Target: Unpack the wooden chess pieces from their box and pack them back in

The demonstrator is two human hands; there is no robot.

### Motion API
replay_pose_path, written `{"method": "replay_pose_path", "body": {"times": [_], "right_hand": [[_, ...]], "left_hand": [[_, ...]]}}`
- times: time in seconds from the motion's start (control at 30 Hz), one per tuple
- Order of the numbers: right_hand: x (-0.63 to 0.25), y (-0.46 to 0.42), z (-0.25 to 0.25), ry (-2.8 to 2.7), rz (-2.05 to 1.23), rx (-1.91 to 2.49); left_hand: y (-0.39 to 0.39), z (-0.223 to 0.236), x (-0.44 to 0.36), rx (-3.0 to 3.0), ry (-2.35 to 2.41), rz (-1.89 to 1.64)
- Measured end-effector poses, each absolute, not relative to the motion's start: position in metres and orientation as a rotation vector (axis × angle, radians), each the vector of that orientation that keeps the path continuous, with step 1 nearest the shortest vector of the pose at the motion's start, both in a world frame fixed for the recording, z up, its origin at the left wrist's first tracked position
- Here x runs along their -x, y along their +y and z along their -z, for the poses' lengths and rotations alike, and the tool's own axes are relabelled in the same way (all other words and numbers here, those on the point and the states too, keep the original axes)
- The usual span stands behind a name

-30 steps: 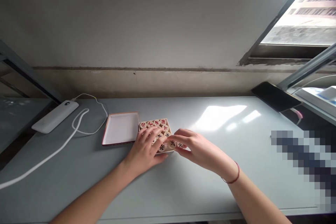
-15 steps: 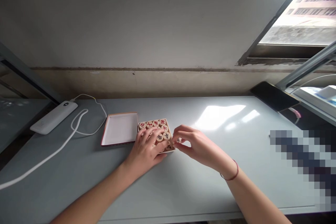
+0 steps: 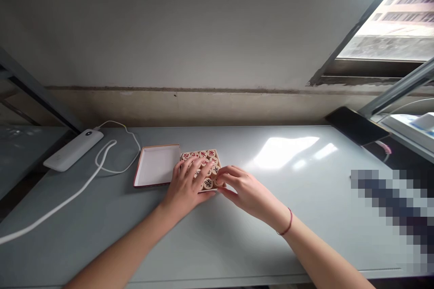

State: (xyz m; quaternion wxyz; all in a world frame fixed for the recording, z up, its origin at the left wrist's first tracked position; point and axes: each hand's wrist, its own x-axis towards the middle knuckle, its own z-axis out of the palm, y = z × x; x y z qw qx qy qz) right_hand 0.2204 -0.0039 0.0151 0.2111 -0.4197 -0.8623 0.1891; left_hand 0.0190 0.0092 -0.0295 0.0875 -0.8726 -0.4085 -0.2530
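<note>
A shallow cardboard box base (image 3: 217, 152) holds round wooden xiangqi pieces (image 3: 208, 183) with red and black characters, packed in rows. My left hand (image 3: 188, 185) lies over the left and middle of the box, its fingers spread on the pieces and hiding several of them. My right hand (image 3: 244, 189) is at the box's lower right corner, its thumb and fingertips pinched on a wooden piece (image 3: 219, 181) that is mostly hidden. I cannot tell whether that piece is fully seated in the box.
The box's white-lined lid (image 3: 156, 165) lies upside down against the box's left side. Further left are a white power bank (image 3: 73, 150) and white cables (image 3: 64, 199). A black phone (image 3: 356, 125) lies at the grey table's back right, below a window (image 3: 379, 18).
My right hand has moved left, bringing the pinched piece from beyond the box's right edge to its lower right corner. My left hand stays on the pieces.
</note>
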Motion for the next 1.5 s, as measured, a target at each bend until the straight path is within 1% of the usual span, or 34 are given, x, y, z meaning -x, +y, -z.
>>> {"method": "replay_pose_path", "body": {"times": [0.17,0.3,0.43,0.57,0.73,0.97,1.07,1.2,1.5], "right_hand": [[-0.221,-0.003,-0.017,-2.348,-0.488,1.163],[-0.221,-0.001,-0.020,-2.272,-0.461,1.199],[-0.221,-0.001,-0.019,-2.266,-0.453,1.243],[-0.221,-0.002,-0.017,-2.296,-0.466,1.250],[-0.220,-0.002,-0.016,-2.307,-0.482,1.240],[-0.221,-0.001,-0.017,-2.311,-0.463,1.245],[-0.222,0.000,-0.016,-2.399,-0.447,1.298],[-0.220,0.000,-0.011,-2.533,-0.395,1.334],[-0.209,0.001,0.001,-2.454,-0.343,1.392]], "left_hand": [[0.012,0.024,-0.011,2.590,-1.263,0.796],[0.023,0.013,0.008,2.398,-1.591,0.842],[0.037,0.010,0.025,2.330,-1.985,0.622],[0.041,0.012,0.027,2.360,-2.181,0.493],[0.040,0.007,0.024,2.416,-2.212,0.445],[0.040,0.004,0.029,2.479,-2.269,0.498],[0.041,0.004,0.030,2.466,-2.278,0.500],[0.040,0.002,0.030,2.423,-2.267,0.420],[0.034,-0.003,0.026,2.301,-2.163,0.250]]}}
